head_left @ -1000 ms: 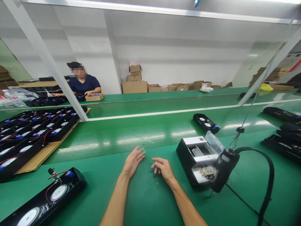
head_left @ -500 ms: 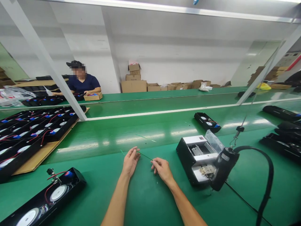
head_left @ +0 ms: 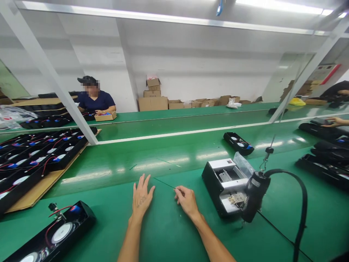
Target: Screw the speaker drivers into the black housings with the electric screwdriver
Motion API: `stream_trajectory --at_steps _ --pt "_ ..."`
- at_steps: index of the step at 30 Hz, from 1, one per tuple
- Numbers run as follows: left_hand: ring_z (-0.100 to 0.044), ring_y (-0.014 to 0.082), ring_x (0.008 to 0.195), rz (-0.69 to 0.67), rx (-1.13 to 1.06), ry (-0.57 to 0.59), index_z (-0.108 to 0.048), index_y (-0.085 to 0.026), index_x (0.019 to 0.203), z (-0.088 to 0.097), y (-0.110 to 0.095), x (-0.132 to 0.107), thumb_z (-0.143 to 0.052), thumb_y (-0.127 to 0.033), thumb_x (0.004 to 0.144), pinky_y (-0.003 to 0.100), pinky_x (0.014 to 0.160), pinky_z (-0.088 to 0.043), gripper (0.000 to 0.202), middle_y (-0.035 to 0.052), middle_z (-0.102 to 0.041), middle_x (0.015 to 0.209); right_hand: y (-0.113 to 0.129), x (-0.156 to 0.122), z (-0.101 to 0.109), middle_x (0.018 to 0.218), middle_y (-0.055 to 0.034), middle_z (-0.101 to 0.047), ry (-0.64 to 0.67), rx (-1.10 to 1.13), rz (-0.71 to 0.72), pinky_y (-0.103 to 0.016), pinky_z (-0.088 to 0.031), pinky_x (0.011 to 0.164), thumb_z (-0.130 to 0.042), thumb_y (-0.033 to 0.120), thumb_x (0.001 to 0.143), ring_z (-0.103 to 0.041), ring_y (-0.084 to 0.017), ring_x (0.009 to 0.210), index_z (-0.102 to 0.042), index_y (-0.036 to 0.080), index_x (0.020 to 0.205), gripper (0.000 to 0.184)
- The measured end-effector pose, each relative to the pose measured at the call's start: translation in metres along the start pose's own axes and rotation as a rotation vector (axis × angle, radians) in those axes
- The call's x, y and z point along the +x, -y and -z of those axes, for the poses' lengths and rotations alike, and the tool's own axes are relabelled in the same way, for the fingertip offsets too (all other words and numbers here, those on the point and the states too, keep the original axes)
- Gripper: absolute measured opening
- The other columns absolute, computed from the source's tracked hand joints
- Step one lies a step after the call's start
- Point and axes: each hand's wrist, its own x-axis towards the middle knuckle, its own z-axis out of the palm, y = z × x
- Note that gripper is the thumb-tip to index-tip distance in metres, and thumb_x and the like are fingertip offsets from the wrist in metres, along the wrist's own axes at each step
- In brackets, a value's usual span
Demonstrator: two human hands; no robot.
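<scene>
My left hand [head_left: 141,198] lies flat on the green table [head_left: 169,233], fingers spread, holding nothing. My right hand [head_left: 187,199] rests beside it, its thumb and fingers pinched on the end of a thin green strip [head_left: 164,183] that runs off to the left over the table edge. A black fan tray [head_left: 51,234] with red wires sits at my near left. A black and white box-shaped device [head_left: 224,183] stands to the right of my right hand, with a black electric screwdriver [head_left: 253,196] hanging in front of it.
Rows of black fan trays [head_left: 32,160] lie on cardboard at the left. One more fan tray [head_left: 238,142] sits on the green conveyor belt [head_left: 163,156]. A person in dark blue [head_left: 94,100] works across the line. Another person's hand [head_left: 331,122] reaches in at far right.
My left hand let go of the thin strip, opened and laid itself flat on the table. My right hand kept its pinch and barely moved. The view tilted slightly.
</scene>
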Motion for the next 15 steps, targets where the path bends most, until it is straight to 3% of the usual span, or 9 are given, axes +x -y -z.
stream_trajectory --at_steps 2,6,10,13,15 --pt "-0.052 0.0277 0.139 -0.071 0.124 -0.032 -0.062 -0.022 0.137 -0.007 0.010 0.002 -0.049 -0.040 0.094 0.053 0.124 -0.028 0.049 0.0110 -0.057 0.151 -0.001 0.001 0.000 0.062 -0.0007 -0.068 0.004 0.004 0.001 -0.025 -0.045 0.054 -0.052 0.042 0.093 -0.058 -0.014 0.047 -0.073 0.019 0.084 0.032" --pt "-0.060 0.0307 0.129 -0.104 0.169 -0.040 -0.072 -0.018 0.116 -0.008 0.023 0.007 -0.047 -0.044 0.090 0.048 0.117 -0.041 0.044 0.0124 -0.073 0.123 0.003 0.002 -0.001 0.062 -0.0009 -0.069 -0.018 0.005 -0.017 -0.024 -0.045 0.054 -0.056 0.040 0.090 -0.057 -0.012 0.047 -0.075 0.018 0.077 0.032" --pt "-0.062 0.0388 0.124 -0.140 0.162 -0.013 -0.075 -0.016 0.096 -0.009 0.030 0.015 -0.045 -0.046 0.084 0.055 0.111 -0.044 0.043 0.0168 -0.075 0.111 0.014 -0.001 0.007 0.061 0.0002 -0.069 -0.069 0.036 -0.086 -0.021 -0.044 0.052 -0.061 0.036 0.086 -0.057 -0.010 0.046 -0.076 0.017 0.071 0.028" --pt "-0.060 0.0382 0.127 -0.182 0.194 -0.005 -0.075 -0.017 0.098 -0.017 0.044 0.022 -0.043 -0.048 0.086 0.053 0.110 -0.045 0.047 0.0162 -0.074 0.115 0.021 -0.027 0.028 0.067 -0.0004 -0.072 -0.145 0.072 -0.099 -0.020 -0.044 0.052 -0.059 0.037 0.089 -0.060 -0.010 0.049 -0.076 0.017 0.074 0.030" --pt "-0.058 0.0366 0.130 -0.231 0.212 -0.007 -0.075 -0.018 0.102 -0.020 0.053 0.024 -0.042 -0.050 0.088 0.051 0.111 -0.045 0.048 0.0150 -0.073 0.119 0.021 -0.064 0.049 0.068 -0.0008 -0.071 -0.210 0.073 -0.083 -0.020 -0.044 0.053 -0.059 0.039 0.091 -0.059 -0.010 0.050 -0.075 0.017 0.074 0.033"
